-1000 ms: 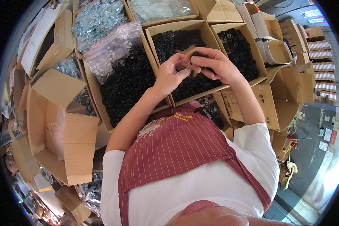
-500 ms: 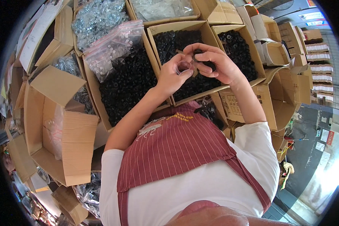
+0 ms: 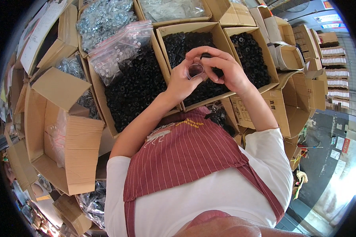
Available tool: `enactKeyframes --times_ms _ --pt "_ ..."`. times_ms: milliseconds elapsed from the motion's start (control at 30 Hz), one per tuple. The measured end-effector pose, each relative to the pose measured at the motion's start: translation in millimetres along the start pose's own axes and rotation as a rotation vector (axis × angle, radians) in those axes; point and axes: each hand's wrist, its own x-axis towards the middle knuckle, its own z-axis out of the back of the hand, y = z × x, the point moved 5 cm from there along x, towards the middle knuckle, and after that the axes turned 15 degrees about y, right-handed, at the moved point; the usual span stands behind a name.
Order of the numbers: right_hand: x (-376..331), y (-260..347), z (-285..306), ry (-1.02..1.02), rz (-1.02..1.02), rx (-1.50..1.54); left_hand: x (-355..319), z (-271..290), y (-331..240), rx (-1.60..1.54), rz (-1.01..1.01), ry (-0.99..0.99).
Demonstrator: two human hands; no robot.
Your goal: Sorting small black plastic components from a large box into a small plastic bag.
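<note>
Over the middle carton (image 3: 161, 41) of small black parts my two hands meet. My left hand (image 3: 180, 81) is closed round a small clear plastic piece (image 3: 196, 71) whose round mouth faces up; whether it is a bag or a cup I cannot tell. Beside it, my right hand (image 3: 233, 73) has its fingers curled round black round parts (image 3: 217, 72), their exact kind partly hidden by the fingers. One black part (image 3: 205, 55) shows between thumb and fingers, near the clear mouth.
A left carton holds black parts (image 3: 132, 96), with a zip bag of small white rings (image 3: 112, 55) lying on them. Black rings (image 3: 249, 51) fill the right carton. Behind are bagged metal parts (image 3: 105, 21). An open cardboard box (image 3: 81, 152) stands at left.
The clear piece's mouth has turned more upward and looks rounder. My right fingers have shifted slightly on the black parts. Both hands stay over the middle carton.
</note>
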Motion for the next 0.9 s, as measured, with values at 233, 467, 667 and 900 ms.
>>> enactKeyframes --times_ms 233,467,667,900 --pt "1 0 0 -0.013 0.290 -0.725 -2 2 0 0.097 0.016 0.000" --pt "0 5 4 0.014 0.039 0.079 1 5 7 0.044 0.063 0.011" --pt "11 4 -11 0.034 0.198 0.134 0 -6 1 0.021 -0.025 -0.023" --pt "10 7 -22 0.029 0.232 -0.097 -3 -1 0 0.185 0.002 -0.002"
